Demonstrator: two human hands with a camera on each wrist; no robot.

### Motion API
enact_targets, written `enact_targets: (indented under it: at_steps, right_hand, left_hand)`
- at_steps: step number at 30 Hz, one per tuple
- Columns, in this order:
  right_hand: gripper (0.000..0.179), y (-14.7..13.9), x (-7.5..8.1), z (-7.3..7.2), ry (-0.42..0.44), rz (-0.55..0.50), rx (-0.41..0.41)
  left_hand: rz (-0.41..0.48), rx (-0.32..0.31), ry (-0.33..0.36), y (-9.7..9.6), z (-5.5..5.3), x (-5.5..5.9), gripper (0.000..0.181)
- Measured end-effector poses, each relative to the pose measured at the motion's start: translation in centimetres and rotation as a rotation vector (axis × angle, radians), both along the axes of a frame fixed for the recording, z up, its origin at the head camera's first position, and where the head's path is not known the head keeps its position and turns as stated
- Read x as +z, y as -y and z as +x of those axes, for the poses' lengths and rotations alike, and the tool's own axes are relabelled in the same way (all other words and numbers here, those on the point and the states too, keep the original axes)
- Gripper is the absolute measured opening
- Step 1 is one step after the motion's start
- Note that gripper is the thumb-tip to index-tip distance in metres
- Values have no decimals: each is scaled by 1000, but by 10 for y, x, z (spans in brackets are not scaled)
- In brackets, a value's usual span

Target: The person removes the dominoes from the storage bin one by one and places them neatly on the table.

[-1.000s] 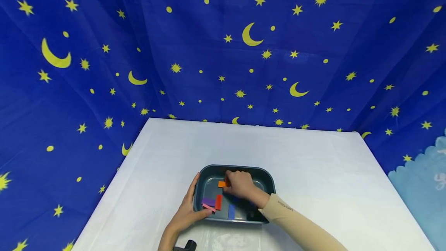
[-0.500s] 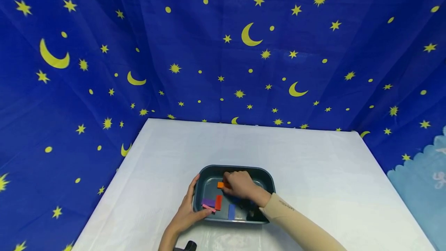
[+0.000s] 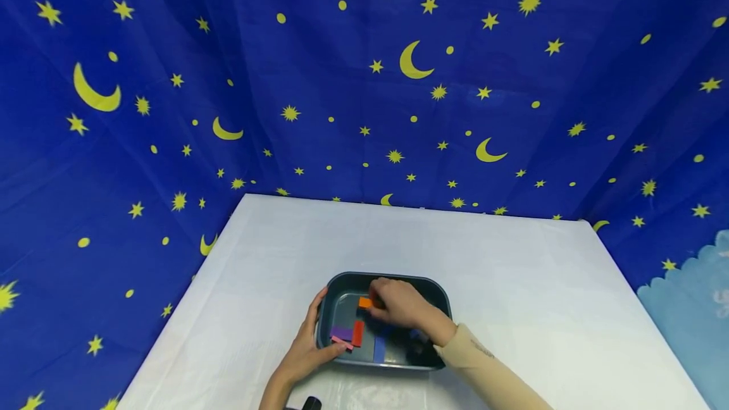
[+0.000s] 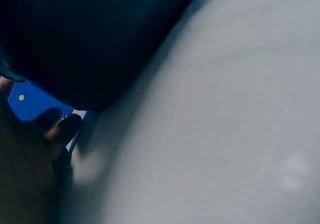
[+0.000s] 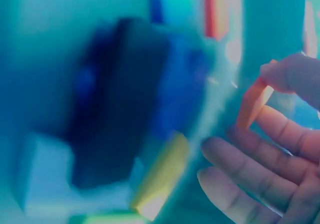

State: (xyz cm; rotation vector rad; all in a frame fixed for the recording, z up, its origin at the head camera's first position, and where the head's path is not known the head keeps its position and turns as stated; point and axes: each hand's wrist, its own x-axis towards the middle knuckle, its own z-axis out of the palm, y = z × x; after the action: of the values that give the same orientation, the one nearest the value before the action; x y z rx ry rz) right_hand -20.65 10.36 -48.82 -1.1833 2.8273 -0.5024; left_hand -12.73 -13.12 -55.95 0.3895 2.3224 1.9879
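A dark grey-blue tray (image 3: 387, 274) stands on the white table. My left hand (image 3: 307, 350) holds its left near corner, fingers along the outer wall and thumb by the near rim. Inside, my right hand (image 3: 401, 302) pinches an orange block (image 3: 364, 303) between thumb and fingers. The right wrist view shows that orange block (image 5: 254, 102) tilted in the pinch, the other fingers spread. A purple block (image 3: 342, 333), a red block (image 3: 357, 333) and a pink block (image 3: 342, 342) lie close together near the left thumb. A blue block (image 3: 380, 348) lies by the near wall.
In the right wrist view, a blurred dark object (image 5: 117, 103) and a yellow block (image 5: 162, 176) show inside the tray. The white table (image 3: 512, 271) reaches back to a blue curtain (image 3: 342, 81) with moons and stars. A black object (image 3: 311, 403) shows at the lower edge.
My right wrist has shifted slightly to the right, its hand still pinching the orange block. The left hand stays on the tray. The head view has tilted a little.
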Motion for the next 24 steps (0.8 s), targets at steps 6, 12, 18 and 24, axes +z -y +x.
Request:
enact_targets:
  at_steps: [6,12,18,24]
  right_hand:
    - [14,-27,19,-1,35,-151,-73]
    - [13,-64,28,-2,-46,-282,-199]
    - [17,-98,27,-1,-90,-376,-336]
    - [22,-128,16,2,-99,-363,-453]
  left_hand:
    - [-23,6,-14,0,0,0,101]
    - [-29,-1,-26,0,0,0,101]
    - [-27,5,-39,1,1,1,100]
    - [-17,1,-32,0,1,-1,101]
